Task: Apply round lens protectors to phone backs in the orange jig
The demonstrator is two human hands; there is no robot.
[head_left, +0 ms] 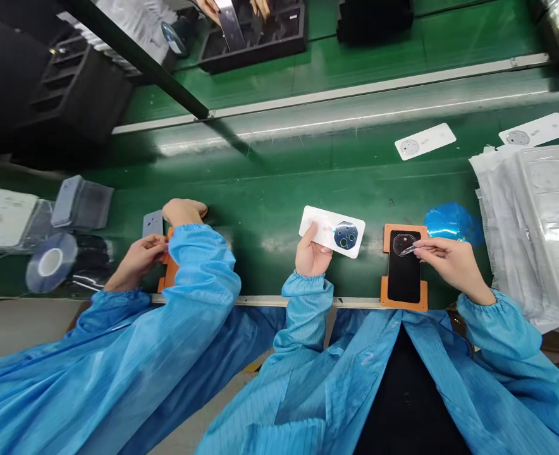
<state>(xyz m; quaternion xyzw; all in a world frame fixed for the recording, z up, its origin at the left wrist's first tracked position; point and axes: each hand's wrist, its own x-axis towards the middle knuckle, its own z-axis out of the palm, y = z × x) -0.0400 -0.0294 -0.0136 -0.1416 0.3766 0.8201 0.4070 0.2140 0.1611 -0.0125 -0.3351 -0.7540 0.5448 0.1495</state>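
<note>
My left hand (pixel 312 256) grips a white card (pixel 322 224) between thumb and fingers, above the green surface. On the card's right end sits a round dark blue sticker (pixel 345 235) with several lens-like circles. My right hand (pixel 445 260) pinches a small, thin, clear piece (pixel 408 249), its exact kind too fine to make out. That piece is over the upper part of a black phone-shaped panel (pixel 404 278), by a round outline there. An orange fixture (pixel 385 302) holds the panel at the front edge of the surface.
At left, a co-worker's hands (pixel 140 258) work at another orange fixture (pixel 168 277). A tape roll (pixel 50 262) lies beyond them. Blue film (pixel 453 222), stacked clear trays (pixel 552 215) and two white cards (pixel 425 141) are to the right. A metal rail (pixel 379 84) crosses behind.
</note>
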